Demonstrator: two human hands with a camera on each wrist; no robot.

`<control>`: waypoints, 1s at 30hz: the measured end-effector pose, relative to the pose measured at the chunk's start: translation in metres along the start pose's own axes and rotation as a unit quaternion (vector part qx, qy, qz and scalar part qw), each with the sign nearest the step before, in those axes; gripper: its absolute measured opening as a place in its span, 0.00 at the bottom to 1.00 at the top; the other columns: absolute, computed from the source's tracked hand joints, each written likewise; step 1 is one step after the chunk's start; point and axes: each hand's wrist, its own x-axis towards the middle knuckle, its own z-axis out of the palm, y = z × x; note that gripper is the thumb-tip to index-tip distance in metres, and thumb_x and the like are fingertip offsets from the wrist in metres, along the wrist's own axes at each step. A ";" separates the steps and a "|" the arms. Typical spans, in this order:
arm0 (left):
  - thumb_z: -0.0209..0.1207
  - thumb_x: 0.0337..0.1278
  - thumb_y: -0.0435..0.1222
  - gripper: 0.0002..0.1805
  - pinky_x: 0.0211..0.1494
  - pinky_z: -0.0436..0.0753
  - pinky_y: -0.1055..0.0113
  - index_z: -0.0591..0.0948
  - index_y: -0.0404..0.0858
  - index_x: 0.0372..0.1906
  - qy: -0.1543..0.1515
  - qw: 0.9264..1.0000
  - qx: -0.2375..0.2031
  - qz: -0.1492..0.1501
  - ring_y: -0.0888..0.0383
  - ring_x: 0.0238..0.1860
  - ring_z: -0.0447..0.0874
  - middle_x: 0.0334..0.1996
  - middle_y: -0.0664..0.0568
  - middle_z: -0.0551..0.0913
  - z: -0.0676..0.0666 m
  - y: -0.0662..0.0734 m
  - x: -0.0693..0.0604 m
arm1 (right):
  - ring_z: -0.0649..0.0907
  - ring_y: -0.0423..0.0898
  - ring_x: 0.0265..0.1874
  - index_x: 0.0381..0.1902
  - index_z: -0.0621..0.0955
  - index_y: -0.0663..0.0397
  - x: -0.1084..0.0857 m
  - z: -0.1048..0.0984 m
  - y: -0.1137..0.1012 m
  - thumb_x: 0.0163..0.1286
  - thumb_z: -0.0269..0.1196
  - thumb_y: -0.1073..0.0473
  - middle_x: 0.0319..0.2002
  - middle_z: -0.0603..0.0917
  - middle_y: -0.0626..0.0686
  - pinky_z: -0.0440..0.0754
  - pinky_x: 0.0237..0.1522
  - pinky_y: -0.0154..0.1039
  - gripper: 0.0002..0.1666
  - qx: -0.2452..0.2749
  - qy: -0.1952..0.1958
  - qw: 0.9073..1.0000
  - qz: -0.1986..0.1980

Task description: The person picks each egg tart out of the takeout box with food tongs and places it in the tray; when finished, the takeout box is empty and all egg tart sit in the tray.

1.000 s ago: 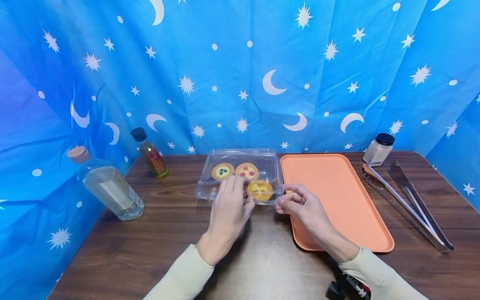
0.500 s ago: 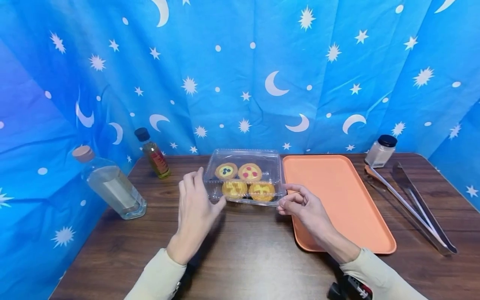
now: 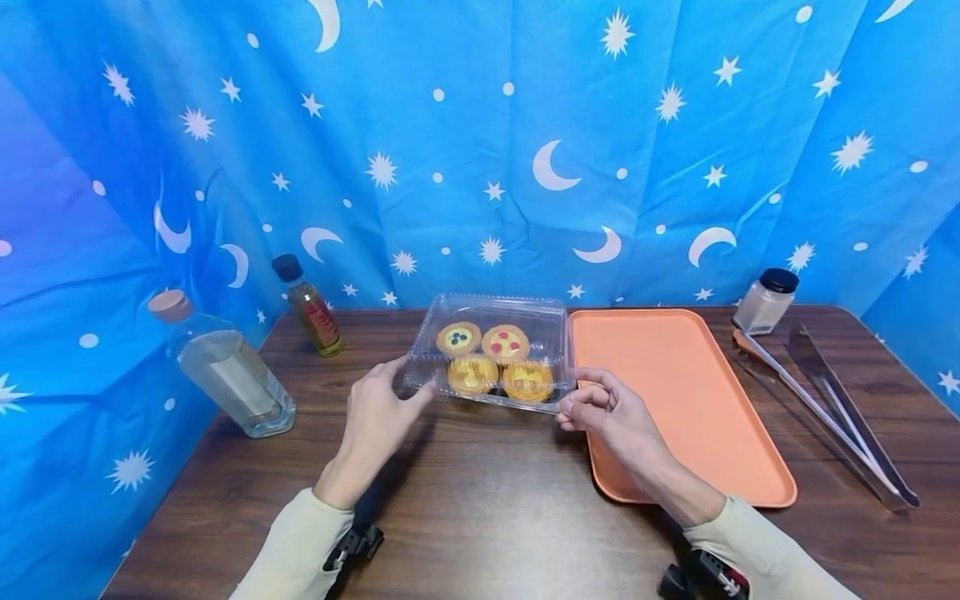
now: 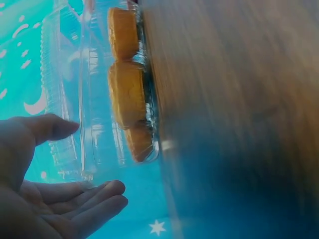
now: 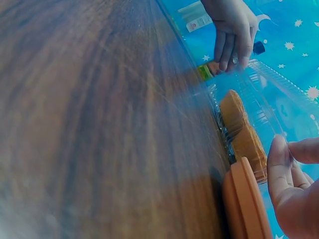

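A clear plastic clamshell container (image 3: 495, 312) lies on the wooden table, holding several tarts. One tart has dark blue spots (image 3: 458, 337), another red spots (image 3: 505, 342); a yellow tart (image 3: 473, 375) sits in front. My left hand (image 3: 378, 425) holds the container's front left corner, thumb in front and fingers at the side. At the front right, my right hand (image 3: 618, 417) pinches the clear rim between thumb and fingers, as the right wrist view shows. The left wrist view shows the tarts' golden sides (image 4: 127, 94) through the plastic.
Right of the container lies an orange tray (image 3: 682, 417), close against it. Metal tongs (image 3: 847, 425) and a black-capped jar (image 3: 765, 302) are further right. A large clear bottle (image 3: 232, 375) and a small oil bottle (image 3: 315, 312) stand left. A starry blue cloth (image 3: 450, 225) hangs behind.
My left hand has moved left from over the container's front to its left corner, uncovering the front tarts, and now holds that corner. The container has shifted slightly right. My right hand stays at the rim.
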 end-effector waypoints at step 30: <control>0.71 0.56 0.30 0.12 0.32 0.82 0.65 0.91 0.29 0.45 0.102 0.993 -0.065 -0.013 0.54 0.28 0.89 0.31 0.46 0.91 0.011 -0.007 0.003 | 0.88 0.47 0.36 0.74 0.66 0.68 0.000 -0.001 -0.003 0.76 0.62 0.73 0.39 0.88 0.57 0.88 0.46 0.39 0.32 -0.004 -0.024 1.000 -0.003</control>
